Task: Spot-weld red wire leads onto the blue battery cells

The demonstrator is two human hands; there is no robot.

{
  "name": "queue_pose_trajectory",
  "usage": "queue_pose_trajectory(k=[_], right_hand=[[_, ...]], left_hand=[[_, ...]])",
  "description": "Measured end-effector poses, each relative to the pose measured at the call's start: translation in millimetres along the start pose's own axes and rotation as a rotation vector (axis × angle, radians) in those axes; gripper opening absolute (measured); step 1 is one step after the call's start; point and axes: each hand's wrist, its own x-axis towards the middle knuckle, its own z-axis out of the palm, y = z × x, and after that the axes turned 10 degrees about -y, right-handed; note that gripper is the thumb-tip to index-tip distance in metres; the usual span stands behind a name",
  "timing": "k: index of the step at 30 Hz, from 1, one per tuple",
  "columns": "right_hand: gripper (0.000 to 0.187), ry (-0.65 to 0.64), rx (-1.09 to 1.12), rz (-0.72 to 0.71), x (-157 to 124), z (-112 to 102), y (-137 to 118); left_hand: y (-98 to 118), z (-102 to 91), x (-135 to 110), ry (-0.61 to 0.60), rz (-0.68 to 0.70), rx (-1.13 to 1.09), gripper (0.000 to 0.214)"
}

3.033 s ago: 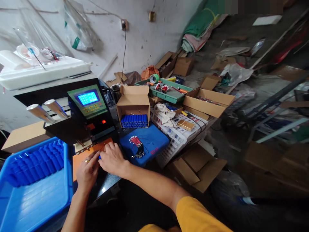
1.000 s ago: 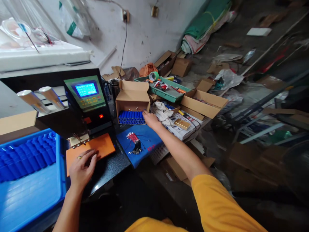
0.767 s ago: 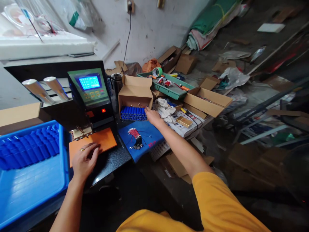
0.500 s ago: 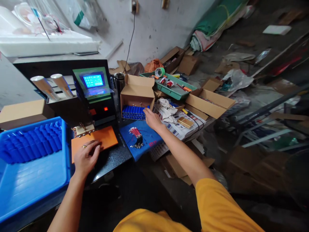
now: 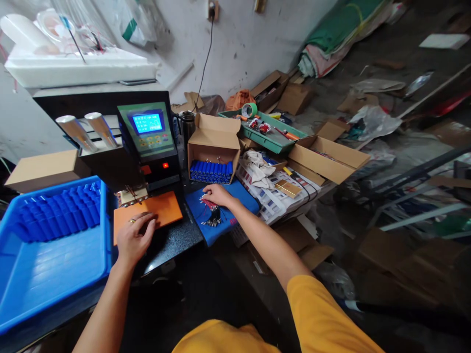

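My left hand (image 5: 136,235) lies on an orange board (image 5: 170,208) under the welding machine (image 5: 149,147), fingers loosely bent and apart, nothing visible in them. Just above the board are the machine's thin electrode tips (image 5: 133,192). My right hand (image 5: 218,195) is over a bundle of red and black wires (image 5: 213,215) on a blue cloth (image 5: 241,197). Its fingertips pinch at the white-tipped red ends; how many wires they hold is hidden. Behind it, blue cylindrical battery cells (image 5: 211,170) lie stacked in an open cardboard box (image 5: 215,138).
At the left, a blue plastic tray (image 5: 62,267) holds rows of blue-wrapped cells (image 5: 61,213). A green tray (image 5: 270,141) with tools and wires, a white cloth (image 5: 259,169) and an open carton (image 5: 338,164) are at the right. The table edge runs in front.
My right hand has moved from the cells in the cardboard box down and left to the wire bundle. My left hand stays on the orange board. The view has shifted slightly.
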Motion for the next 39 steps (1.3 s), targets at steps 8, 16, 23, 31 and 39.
queue_pose_trajectory(k=[8, 16, 23, 31, 39], right_hand=[[0.008, 0.06, 0.291, 0.007, 1.0, 7.4, 0.5], [0.017, 0.091, 0.779, 0.169, -9.5, -13.0, -3.7], [0.029, 0.21, 0.924, 0.096, -12.6, -25.3, -11.8], [0.036, 0.378, 1.05, -0.087, -16.1, -35.8, -23.0], [0.038, 0.396, 1.069, -0.152, -24.7, -40.9, -38.1]], left_hand=[[1.8, -0.7, 1.0, -0.021, -0.035, -0.015, 0.027], [1.3, -0.5, 0.5, 0.001, -0.006, -0.005, 0.026], [0.1, -0.3, 0.2, -0.009, -0.03, -0.022, 0.027], [-0.4, -0.5, 0.4, -0.038, -0.07, -0.047, 0.031], [-5.1, 0.7, 0.5, -0.042, -0.07, -0.059, 0.03]])
